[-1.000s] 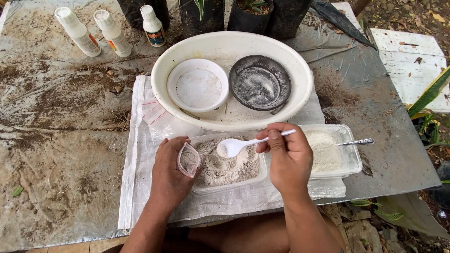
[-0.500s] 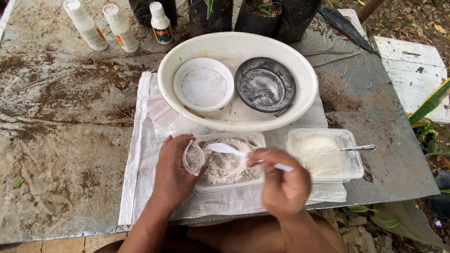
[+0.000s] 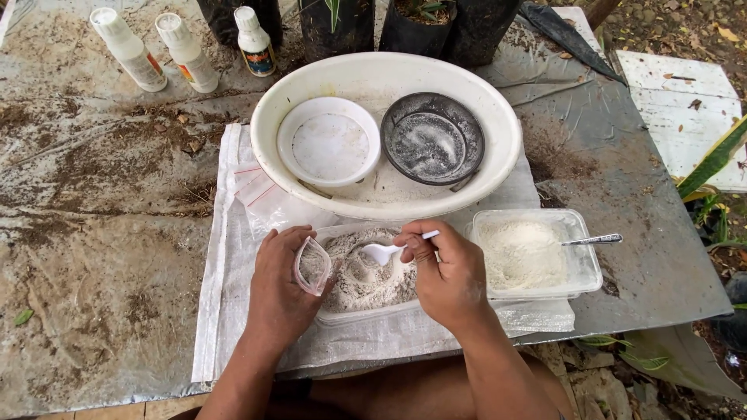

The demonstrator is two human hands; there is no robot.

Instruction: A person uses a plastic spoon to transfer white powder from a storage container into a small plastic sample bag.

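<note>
Right hand pinches the handle of a small white spoon, fingers closed tight on it. That spoon's bowl rests in the grey-white powder inside a clear tray just in front of the person. Left hand grips a small clear bag, fingers and thumb closed around it, and holds its mouth open over the left end of the same tray. The bag sits just beside the spoon. To the right of this tray, touching it or nearly so, is a second clear tray with paler powder and a metal spoon sticking out over its right edge. Both trays sit on a white woven sack spread on a dirty grey table. A few more clear bags with red strips lie on the sack, to the left. Behind the trays is a big white basin. Inside it sit a white bowl on the left and a dark round bowl on the right. Three white bottles stand at the far left of the table, and black plant pots stand behind the basin.
</note>
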